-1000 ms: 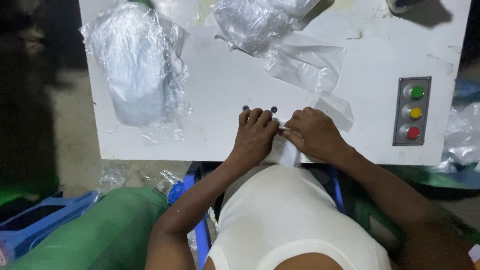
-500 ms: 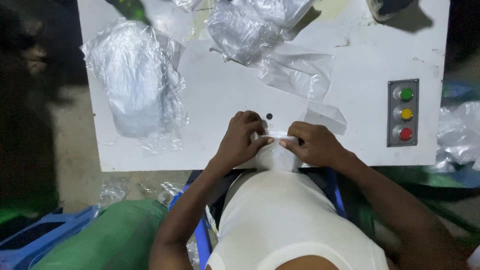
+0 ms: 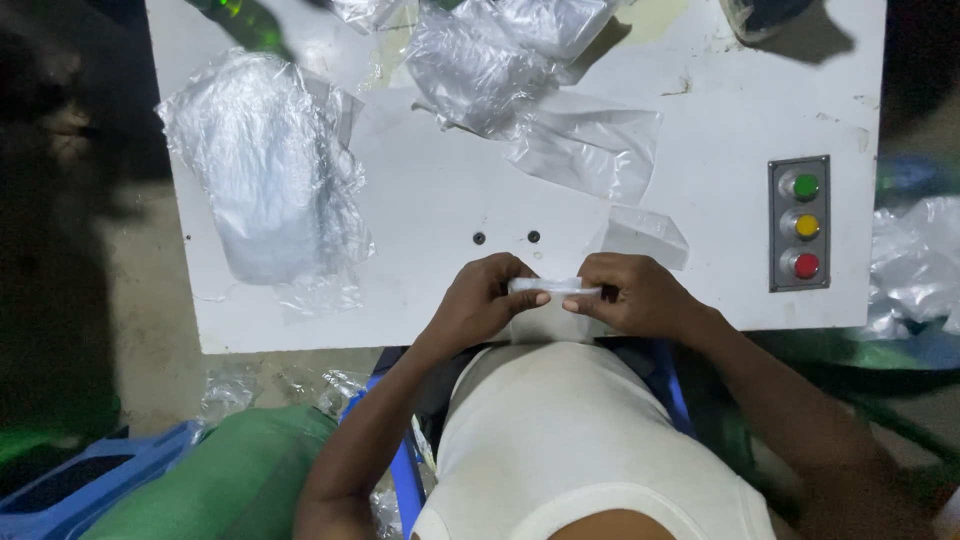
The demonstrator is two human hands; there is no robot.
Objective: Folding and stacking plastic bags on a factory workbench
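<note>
1. Both forearms come in from the bottom of the view and meet at the near edge of the white table [image 3: 420,200], elbows wide, wrists bent inward.
2. The left hand [image 3: 485,300] is curled, knuckles up, thumb and forefinger pinched on the left end of a small clear plastic piece [image 3: 553,287].
3. The right hand [image 3: 630,297] mirrors it, fingers folded under, fingertips clamped on the right end of the same piece.
4. So the two hands sit close together, almost touching, with the piece stretched flat and level between them.
5. That piece is thin, pale and see-through, a narrow strip in this view; whether it is a folded bag or a single sheet, I cannot tell.
6. It hovers just over the table's near edge, right in front of the person's white shirt [image 3: 570,440], just below two small dark holes [image 3: 506,238] in the tabletop.
7. Left on the table: a big bundle of clear bags [image 3: 270,190].
8. Right: a grey panel with green, yellow and red buttons [image 3: 800,225].
</note>
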